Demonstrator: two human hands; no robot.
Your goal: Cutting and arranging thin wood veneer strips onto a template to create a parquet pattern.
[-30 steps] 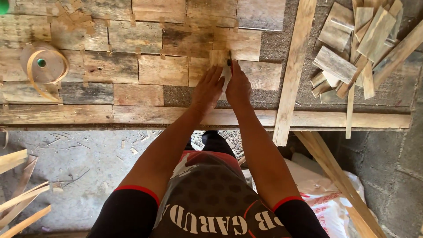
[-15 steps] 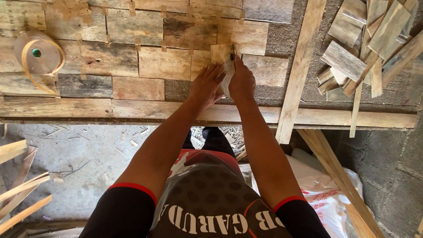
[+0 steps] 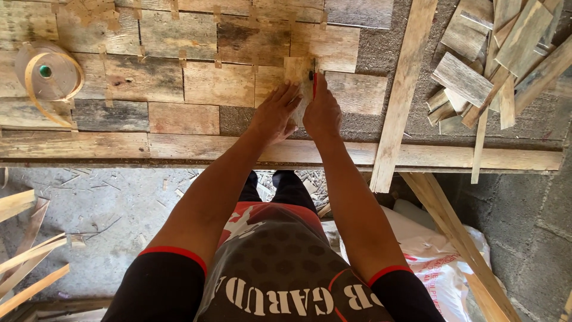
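My left hand (image 3: pixel 275 112) lies flat with spread fingers on a small pale wood piece (image 3: pixel 296 70) among the patchwork of thin wood panels (image 3: pixel 217 83) on the bench. My right hand (image 3: pixel 322 111) is right beside it, closed around a red-handled cutter (image 3: pixel 314 76) whose tip points away from me onto the same small piece. The two hands touch at the thumbs. The blade's tip is too small to make out.
A roll of brown paper tape (image 3: pixel 45 73) sits at the left of the bench. A long slat (image 3: pixel 403 95) lies diagonally on the right, beside a pile of wood offcuts (image 3: pixel 494 65). A white sack (image 3: pixel 432 253) and loose strips (image 3: pixel 27 262) are on the floor.
Both hands stay on the same small piece with the cutter in place; only the view has drifted slightly.
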